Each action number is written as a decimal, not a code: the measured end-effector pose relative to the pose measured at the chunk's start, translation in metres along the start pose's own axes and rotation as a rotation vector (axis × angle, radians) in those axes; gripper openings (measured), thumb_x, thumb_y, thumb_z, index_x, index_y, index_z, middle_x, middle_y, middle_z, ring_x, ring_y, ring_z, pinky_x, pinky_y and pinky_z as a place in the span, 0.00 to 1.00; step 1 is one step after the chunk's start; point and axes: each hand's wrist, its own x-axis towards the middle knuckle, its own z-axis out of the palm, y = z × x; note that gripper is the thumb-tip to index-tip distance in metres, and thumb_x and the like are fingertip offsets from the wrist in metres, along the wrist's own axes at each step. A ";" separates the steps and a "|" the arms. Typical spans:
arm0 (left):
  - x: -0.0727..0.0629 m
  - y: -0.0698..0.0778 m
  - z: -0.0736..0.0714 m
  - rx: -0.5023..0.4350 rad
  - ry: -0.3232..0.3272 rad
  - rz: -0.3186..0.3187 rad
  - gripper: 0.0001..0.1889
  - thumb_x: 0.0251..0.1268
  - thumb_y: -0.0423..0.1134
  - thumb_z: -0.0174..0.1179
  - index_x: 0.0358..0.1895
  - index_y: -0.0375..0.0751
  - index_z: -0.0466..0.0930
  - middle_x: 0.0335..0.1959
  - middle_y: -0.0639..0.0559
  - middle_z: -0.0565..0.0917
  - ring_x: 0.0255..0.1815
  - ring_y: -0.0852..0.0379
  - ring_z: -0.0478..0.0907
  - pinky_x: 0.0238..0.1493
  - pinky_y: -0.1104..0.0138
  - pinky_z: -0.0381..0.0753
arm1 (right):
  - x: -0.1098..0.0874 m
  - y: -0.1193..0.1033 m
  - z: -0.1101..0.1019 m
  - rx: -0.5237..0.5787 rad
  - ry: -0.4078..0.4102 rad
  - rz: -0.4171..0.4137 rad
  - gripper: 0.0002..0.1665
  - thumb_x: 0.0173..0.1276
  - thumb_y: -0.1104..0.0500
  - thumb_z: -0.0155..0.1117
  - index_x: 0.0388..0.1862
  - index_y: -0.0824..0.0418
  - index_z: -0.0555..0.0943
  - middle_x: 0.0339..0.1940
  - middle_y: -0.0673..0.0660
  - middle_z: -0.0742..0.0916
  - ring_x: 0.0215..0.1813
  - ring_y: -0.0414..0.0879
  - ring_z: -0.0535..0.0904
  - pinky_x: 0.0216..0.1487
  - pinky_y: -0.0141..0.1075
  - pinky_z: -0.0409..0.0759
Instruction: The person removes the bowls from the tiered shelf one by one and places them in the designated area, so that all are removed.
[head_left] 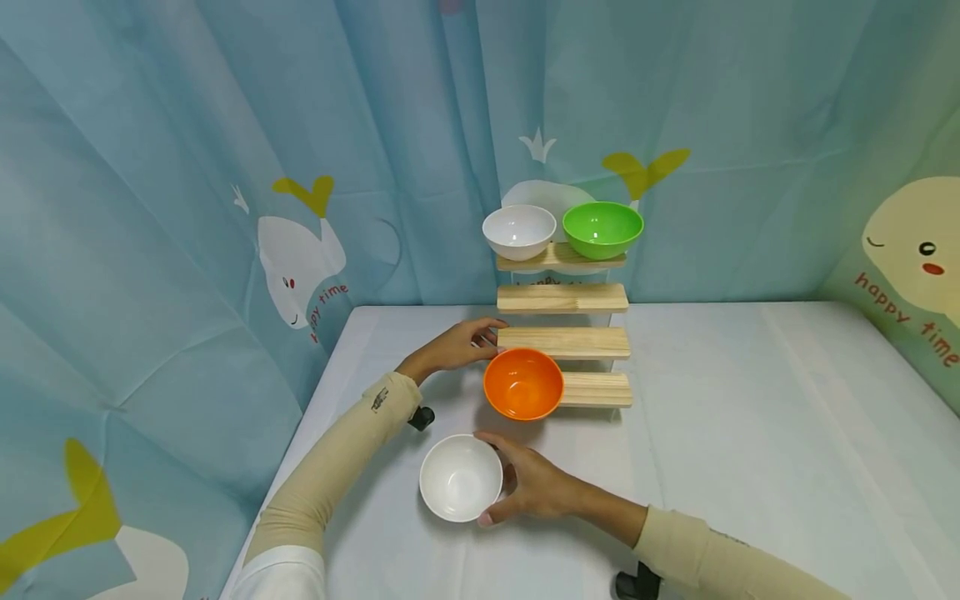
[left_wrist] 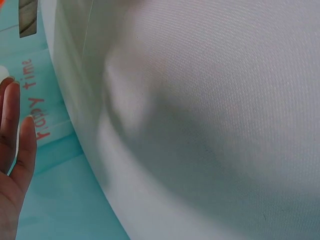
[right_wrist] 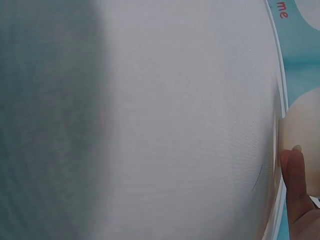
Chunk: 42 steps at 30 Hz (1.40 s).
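Note:
My right hand grips a white bowl by its right side, low over the white table, thumb and fingers spread along the rim. My left hand is at the left edge of a tiered wooden rack, its fingertips right at the end of a middle plank and close above an orange bowl. This bowl is at the left end of the lowest plank, overlapping its edge. In the left wrist view, the fingers look fairly straight, with nothing between them.
On the top plank sit a second white bowl and a green bowl, side by side. The plank below them bears no bowl. A blue printed curtain hangs behind and left of the white table.

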 end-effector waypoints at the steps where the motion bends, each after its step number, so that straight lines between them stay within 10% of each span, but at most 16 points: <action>1: 0.000 0.000 0.000 -0.004 0.000 -0.004 0.27 0.72 0.45 0.62 0.72 0.49 0.70 0.56 0.46 0.81 0.54 0.52 0.80 0.55 0.62 0.82 | 0.000 0.000 0.000 0.002 -0.001 0.001 0.64 0.48 0.55 0.85 0.79 0.63 0.58 0.69 0.59 0.75 0.45 0.45 0.80 0.50 0.32 0.82; 18: -0.001 0.002 0.001 0.015 0.006 0.007 0.26 0.73 0.44 0.61 0.72 0.46 0.70 0.56 0.45 0.81 0.55 0.52 0.79 0.59 0.60 0.81 | -0.008 0.000 -0.009 -0.010 -0.007 -0.037 0.64 0.47 0.55 0.86 0.78 0.62 0.59 0.68 0.58 0.75 0.39 0.51 0.83 0.47 0.37 0.84; 42: -0.002 0.005 0.002 0.024 0.017 -0.022 0.25 0.74 0.43 0.60 0.71 0.49 0.70 0.55 0.47 0.81 0.55 0.52 0.79 0.56 0.61 0.82 | -0.068 0.003 -0.037 -0.032 0.004 0.052 0.58 0.51 0.50 0.83 0.77 0.58 0.62 0.69 0.63 0.76 0.39 0.48 0.85 0.47 0.30 0.78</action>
